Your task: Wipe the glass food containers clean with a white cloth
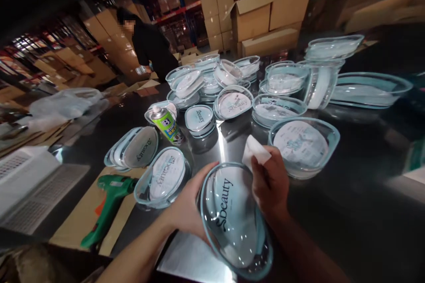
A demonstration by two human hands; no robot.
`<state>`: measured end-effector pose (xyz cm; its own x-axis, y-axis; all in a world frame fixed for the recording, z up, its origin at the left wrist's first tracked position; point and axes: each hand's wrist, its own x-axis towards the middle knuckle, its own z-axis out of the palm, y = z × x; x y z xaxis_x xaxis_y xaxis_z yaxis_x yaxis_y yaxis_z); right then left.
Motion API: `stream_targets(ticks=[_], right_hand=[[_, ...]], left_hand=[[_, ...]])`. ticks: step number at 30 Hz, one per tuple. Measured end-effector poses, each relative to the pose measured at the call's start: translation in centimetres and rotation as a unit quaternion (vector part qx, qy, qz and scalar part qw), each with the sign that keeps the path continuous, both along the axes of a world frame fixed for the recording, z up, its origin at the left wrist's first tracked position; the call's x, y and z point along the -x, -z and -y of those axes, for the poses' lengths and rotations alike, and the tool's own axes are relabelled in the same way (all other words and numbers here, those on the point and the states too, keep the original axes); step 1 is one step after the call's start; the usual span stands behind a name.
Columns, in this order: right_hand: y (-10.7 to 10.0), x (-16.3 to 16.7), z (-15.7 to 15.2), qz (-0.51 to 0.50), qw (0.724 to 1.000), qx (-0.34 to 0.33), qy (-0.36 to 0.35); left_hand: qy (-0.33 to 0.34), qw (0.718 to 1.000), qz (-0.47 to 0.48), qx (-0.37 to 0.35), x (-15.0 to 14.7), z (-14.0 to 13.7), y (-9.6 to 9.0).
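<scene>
My left hand is closed on the left side of an oval glass baking dish. The dish is tilted toward me, and dark "beauty" lettering shows on the white piece in it. By its upper right rim, my right hand pinches a folded white wipe. Whether the wipe touches the glass I cannot tell. Left of my left hand lies another glass dish, and beyond my right hand sits a larger dish. A green-labelled spray can stands farther back on the dark table.
Several glass dishes are spread and stacked at the back. A green glue gun lies on cardboard at left, near a white ribbed panel. A person in black stands behind the table, among cardboard boxes.
</scene>
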<state>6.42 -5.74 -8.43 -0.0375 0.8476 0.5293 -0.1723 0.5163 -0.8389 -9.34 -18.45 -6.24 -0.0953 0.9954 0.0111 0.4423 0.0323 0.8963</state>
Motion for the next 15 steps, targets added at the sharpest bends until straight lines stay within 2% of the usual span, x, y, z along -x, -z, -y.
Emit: stream_targets(ticks=[5, 8, 12, 15], right_hand=[[-1.3, -1.0, -0.3, -0.043, 0.983, 0.169, -0.050], [-2.0, -1.5, -0.3, -0.063, 0.967, 0.238, -0.059], [-2.5, -1.7, 0.0, -0.071, 0.957, 0.272, -0.069], [-2.2, -1.6, 0.0, -0.075, 0.959, 0.261, -0.088]], left_hand=[[-0.027, 0.999, -0.013, 0.023, -0.1, -0.1, -0.5], [-0.021, 0.999, -0.019, 0.035, -0.2, -0.1, -0.5], [-0.014, 0.998, -0.041, 0.042, -0.3, 0.0, 0.0], [-0.001, 0.999, -0.042, 0.023, -0.2, 0.1, 0.6]])
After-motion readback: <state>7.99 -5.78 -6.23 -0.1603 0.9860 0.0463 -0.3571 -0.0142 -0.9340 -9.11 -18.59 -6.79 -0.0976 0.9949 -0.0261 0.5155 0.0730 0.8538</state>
